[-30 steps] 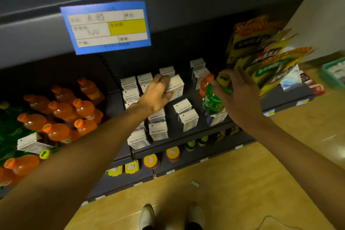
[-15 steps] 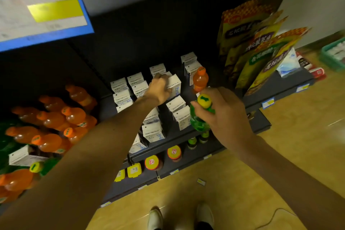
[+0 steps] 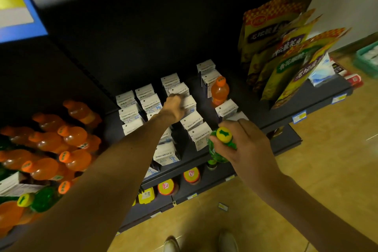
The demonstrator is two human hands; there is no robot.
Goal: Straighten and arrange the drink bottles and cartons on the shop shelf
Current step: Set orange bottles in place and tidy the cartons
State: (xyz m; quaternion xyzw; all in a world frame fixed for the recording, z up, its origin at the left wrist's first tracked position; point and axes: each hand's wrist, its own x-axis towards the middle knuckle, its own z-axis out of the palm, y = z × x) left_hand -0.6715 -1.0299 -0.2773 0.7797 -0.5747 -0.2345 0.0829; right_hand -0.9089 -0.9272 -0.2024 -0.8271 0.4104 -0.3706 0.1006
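Note:
Several white drink cartons [image 3: 200, 136] stand in rows on the dark shelf [image 3: 276, 117]. My left hand [image 3: 173, 106] reaches in among them and grips one white carton [image 3: 189, 103] in the middle row. My right hand [image 3: 245, 145] holds a green bottle [image 3: 217, 150] with a yellow cap by its neck, just off the shelf's front edge. One orange bottle [image 3: 219, 91] stands alone among the cartons at the back right. Many orange bottles [image 3: 61, 145] crowd the shelf section to the left.
Yellow snack bags [image 3: 286, 57] lean on the right of the shelf. Another green bottle [image 3: 38, 200] and a carton [image 3: 14, 185] lie among the orange bottles at the lower left. Capped jars [image 3: 166, 187] stand on the shelf below. A blue price sign [image 3: 18, 6] hangs at the upper left.
My right hand has drawn the green bottle out from the back of the shelf to its front edge. My left hand stays on the carton. The view has tilted downward.

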